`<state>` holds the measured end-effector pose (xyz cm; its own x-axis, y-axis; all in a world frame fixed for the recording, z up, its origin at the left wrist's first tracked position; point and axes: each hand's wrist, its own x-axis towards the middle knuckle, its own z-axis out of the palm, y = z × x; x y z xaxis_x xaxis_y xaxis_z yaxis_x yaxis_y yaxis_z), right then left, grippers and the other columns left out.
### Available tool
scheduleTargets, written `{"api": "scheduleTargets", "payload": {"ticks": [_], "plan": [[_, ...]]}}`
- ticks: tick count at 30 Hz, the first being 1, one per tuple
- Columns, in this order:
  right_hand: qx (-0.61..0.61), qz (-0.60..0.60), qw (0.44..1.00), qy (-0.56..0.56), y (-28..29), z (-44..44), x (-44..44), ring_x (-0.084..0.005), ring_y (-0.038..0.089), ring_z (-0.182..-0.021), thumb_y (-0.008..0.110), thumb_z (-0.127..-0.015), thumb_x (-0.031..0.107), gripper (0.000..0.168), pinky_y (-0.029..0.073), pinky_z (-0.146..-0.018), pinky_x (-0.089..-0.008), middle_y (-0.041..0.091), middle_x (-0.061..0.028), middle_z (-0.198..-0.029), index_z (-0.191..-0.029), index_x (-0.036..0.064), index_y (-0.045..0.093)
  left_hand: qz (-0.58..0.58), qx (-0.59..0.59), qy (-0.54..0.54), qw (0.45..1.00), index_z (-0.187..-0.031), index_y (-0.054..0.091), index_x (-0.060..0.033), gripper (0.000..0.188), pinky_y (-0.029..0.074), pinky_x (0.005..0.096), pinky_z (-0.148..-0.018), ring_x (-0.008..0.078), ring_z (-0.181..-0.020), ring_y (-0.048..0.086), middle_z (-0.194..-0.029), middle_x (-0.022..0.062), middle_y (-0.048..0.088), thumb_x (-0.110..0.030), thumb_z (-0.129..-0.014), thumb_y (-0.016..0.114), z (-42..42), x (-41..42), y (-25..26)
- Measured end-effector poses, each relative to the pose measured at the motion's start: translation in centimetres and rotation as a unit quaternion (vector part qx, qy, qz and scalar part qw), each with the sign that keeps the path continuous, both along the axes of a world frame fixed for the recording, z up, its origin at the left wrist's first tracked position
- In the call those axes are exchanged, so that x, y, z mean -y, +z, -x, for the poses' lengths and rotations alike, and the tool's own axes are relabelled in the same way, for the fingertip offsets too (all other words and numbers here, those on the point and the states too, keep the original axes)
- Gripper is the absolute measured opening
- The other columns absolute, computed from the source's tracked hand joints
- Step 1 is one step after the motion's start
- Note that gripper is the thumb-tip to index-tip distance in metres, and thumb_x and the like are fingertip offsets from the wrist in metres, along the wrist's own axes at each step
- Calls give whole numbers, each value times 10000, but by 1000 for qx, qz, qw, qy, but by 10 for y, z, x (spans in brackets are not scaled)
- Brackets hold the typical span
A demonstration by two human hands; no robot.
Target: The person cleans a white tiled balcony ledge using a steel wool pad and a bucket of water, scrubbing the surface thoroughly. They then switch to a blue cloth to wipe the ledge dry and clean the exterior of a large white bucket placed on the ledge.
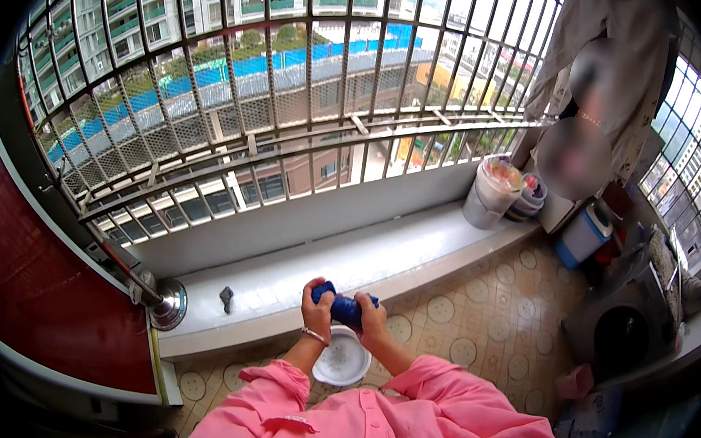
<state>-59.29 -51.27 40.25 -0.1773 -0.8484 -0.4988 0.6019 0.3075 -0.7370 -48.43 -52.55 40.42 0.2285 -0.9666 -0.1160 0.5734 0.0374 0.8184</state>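
A wet-looking dark blue cloth [346, 310] is bunched between my two hands. My left hand [317, 309] grips its left end, and my right hand [372, 318] closes around the right end. Just below the cloth, a round white basin [343, 357] holds cloudy water with some foam. On the white ledge to the left lies a small dark crumpled thing [226, 299], too small to identify.
The low white ledge [385, 247] runs under barred windows [340, 124]. A steel post base [169, 306] stands at its left end, buckets [494, 191] at its right. Hanging clothes [626, 74], a blue-and-white container [583, 236] and a washing machine [604, 322] are at right, beside the tiled floor [474, 311].
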Motion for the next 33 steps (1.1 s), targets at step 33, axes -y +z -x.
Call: {"api": "scheduleTargets", "payload": {"ticks": [33], "plan": [[-605,92,657,441,-5,-49,57,-337,629,-901,597,-795,388,363,495,-810,-398,664,-154,-958,-942,61,654,438,576,-333,605,-768,662,-79,164,464,402,-790,282,-844,621,-822,136,659,-171,-746,528,19,-1,-91]]}}
